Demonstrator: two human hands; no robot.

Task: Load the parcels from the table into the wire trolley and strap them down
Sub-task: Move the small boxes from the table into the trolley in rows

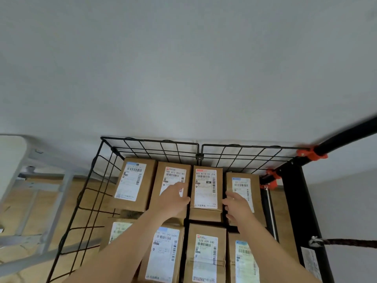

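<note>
Several brown cardboard parcels with white labels stand packed in two rows inside the black wire trolley (159, 149). My left hand (173, 198) lies flat with straight fingers on the second parcel (173, 172) of the far row. My right hand (236, 205) grips the left edge of the far-right parcel (244, 186), fingers curled into the gap beside the third parcel (205, 188). Nearer parcels (205, 254) fill the front row below my forearms.
A grey folding table (12, 160) with metal legs stands at the left. The trolley's black frame (295, 201) with orange clamps (311, 154) is at the right, along with a dark cord with a metal hook (316, 241). A plain wall lies behind.
</note>
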